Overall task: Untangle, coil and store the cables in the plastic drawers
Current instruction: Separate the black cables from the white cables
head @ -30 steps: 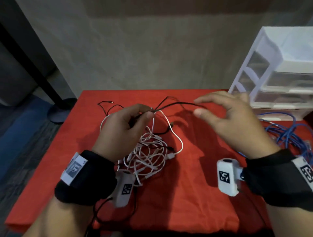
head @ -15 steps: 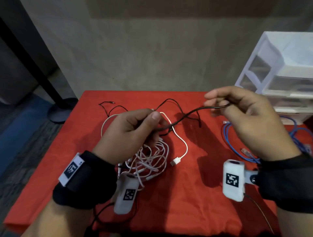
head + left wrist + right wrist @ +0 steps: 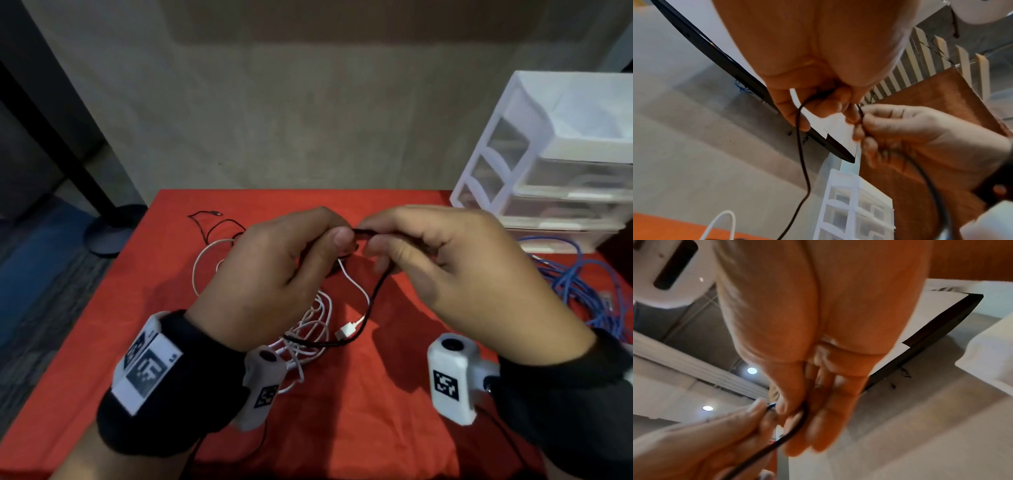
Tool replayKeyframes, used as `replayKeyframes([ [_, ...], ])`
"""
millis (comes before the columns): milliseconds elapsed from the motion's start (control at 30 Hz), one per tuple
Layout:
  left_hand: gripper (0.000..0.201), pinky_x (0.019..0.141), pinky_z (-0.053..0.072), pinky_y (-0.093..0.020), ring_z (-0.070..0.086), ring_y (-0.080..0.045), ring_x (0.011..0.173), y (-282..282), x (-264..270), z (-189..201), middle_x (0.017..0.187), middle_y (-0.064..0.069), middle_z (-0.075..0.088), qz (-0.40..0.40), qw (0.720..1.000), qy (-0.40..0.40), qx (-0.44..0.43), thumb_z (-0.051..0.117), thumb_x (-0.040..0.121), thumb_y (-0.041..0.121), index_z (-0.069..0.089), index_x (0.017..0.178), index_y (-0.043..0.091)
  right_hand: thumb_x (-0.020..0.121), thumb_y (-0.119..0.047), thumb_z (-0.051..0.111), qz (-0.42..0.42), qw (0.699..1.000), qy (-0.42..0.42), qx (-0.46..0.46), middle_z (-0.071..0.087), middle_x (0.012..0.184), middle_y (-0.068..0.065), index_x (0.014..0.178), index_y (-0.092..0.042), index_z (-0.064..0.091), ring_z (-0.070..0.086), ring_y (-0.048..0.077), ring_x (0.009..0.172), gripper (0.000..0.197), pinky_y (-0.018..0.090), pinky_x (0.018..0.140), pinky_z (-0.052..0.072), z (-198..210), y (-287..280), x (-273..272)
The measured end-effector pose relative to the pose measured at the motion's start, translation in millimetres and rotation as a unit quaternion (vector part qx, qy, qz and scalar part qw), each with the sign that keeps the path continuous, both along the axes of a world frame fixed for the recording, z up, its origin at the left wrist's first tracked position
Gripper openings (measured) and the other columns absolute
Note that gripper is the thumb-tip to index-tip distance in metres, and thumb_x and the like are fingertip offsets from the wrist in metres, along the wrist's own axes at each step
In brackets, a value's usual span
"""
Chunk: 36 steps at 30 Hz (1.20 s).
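Note:
Above the middle of the red table, my left hand and right hand meet and both pinch a thin black cable. From my fingers the black cable hangs in a loop down to the cloth. Its far end trails at the back left. The right wrist view has my fingers curled round the black cable. Under my left hand lies a tangled white cable with a USB plug. A white plastic drawer unit stands at the back right.
A pile of blue cable lies on the cloth at the right, in front of the drawers. A black stand with a round base is on the floor beyond the table's left edge. A grey wall closes the back.
My right hand, which held the black cable out to the right, has come back to my left hand. The stretched cable now hangs in a slack loop.

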State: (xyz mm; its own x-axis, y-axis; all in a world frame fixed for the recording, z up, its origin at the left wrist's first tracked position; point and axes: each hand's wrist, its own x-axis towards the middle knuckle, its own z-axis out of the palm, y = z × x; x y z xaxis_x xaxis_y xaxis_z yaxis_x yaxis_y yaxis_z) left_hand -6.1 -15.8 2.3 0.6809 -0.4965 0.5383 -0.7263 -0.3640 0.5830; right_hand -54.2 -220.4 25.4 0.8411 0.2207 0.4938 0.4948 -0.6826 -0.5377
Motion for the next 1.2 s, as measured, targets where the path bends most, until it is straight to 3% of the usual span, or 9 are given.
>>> replayKeyframes([
  [200,0.022,0.062,0.045,-0.024,0.061,-0.009,0.065,24.3,20.4,-1.2,0.068,0.009,0.062,0.062,0.996,0.008,0.067,0.051,0.105,0.033,0.062,0.088,0.026,0.099,-0.014,0.063,-0.199,0.969,-0.031,0.146,0.075,0.087,-0.009,0.104,-0.022,0.076,0.067,-0.002,0.073,0.016,0.017,0.073,0.053,-9.7,-48.4,15.5],
  [333,0.028,0.056,0.04,-0.021,0.057,-0.014,0.061,47.0,33.4,-4.7,0.061,0.003,0.058,0.141,0.987,-0.025,0.068,0.052,0.104,0.037,0.066,0.085,0.021,0.098,-0.016,0.064,-0.283,0.95,0.016,0.132,0.076,0.094,-0.002,0.109,-0.021,0.076,0.072,0.013,0.085,0.017,0.03,0.083,0.056,-22.9,-81.4,19.4],
  [533,0.021,0.057,0.042,-0.03,0.049,0.0,0.056,10.2,16.5,-12.1,0.06,0.015,0.053,0.107,0.989,-0.046,0.088,0.055,0.1,0.037,0.069,0.091,0.025,0.09,-0.045,0.063,-0.181,0.974,0.01,-0.132,0.06,0.138,-0.009,0.144,-0.03,0.054,0.049,0.027,0.123,0.056,0.043,0.111,0.034,-22.3,-34.6,13.8],
  [633,0.02,0.057,0.035,-0.023,0.043,0.008,0.056,-6.5,5.9,-13.1,0.058,0.02,0.045,0.055,0.994,-0.043,0.087,0.057,0.1,0.035,0.071,0.091,0.026,0.092,-0.043,0.055,-0.082,0.988,0.024,-0.128,0.068,0.104,-0.022,0.123,-0.039,0.068,0.054,0.021,0.107,0.034,0.055,0.093,0.044,-17.6,-2.2,7.9],
  [767,0.024,0.053,0.038,-0.02,0.053,-0.007,0.054,-1.4,6.4,-9.2,0.059,0.008,0.058,0.034,0.998,0.013,0.041,0.06,0.099,0.04,0.072,0.085,0.025,0.098,-0.036,0.055,-0.057,0.995,0.027,-0.083,0.063,0.076,-0.026,0.105,-0.035,0.075,0.057,0.012,0.081,0.021,0.034,0.081,0.049,-14.3,-16.4,8.6],
  [867,0.025,0.054,0.042,-0.026,0.055,-0.01,0.055,23.6,21.7,-6.9,0.061,0.004,0.061,0.086,0.996,0.013,0.02,0.059,0.098,0.041,0.071,0.085,0.023,0.103,-0.026,0.056,-0.171,0.983,0.008,0.064,0.071,0.079,-0.01,0.102,-0.03,0.073,0.062,0.006,0.073,0.017,0.018,0.068,0.046,-1.8,-55.4,6.4],
  [967,0.027,0.053,0.041,-0.032,0.052,-0.015,0.053,46.7,31.5,-7.4,0.057,0.0,0.057,0.151,0.988,-0.006,0.005,0.06,0.097,0.04,0.071,0.082,0.02,0.103,-0.019,0.055,-0.255,0.958,0.001,0.131,0.071,0.074,-0.017,0.101,-0.032,0.071,0.061,-0.004,0.068,0.021,0.004,0.063,0.041,0.0,-80.4,2.9],
  [1100,0.026,0.052,0.039,-0.03,0.052,-0.015,0.053,34.0,28.1,-12.8,0.055,0.001,0.055,0.136,0.99,-0.015,0.017,0.062,0.099,0.039,0.073,0.084,0.021,0.094,-0.042,0.061,-0.278,0.957,0.049,-0.064,0.069,0.121,0.0,0.133,-0.028,0.062,0.059,0.025,0.116,0.042,0.032,0.1,0.039,-19.0,-75.8,7.1],
  [1200,0.023,0.054,0.04,-0.028,0.05,-0.005,0.054,13.4,22.4,-16.0,0.055,0.01,0.051,0.101,0.993,-0.025,0.05,0.062,0.098,0.041,0.074,0.088,0.024,0.082,-0.058,0.059,-0.244,0.96,0.036,-0.134,0.05,0.147,-0.008,0.148,-0.037,0.046,0.042,0.032,0.13,0.071,0.047,0.105,0.033,-16.8,-46.3,7.0],
])
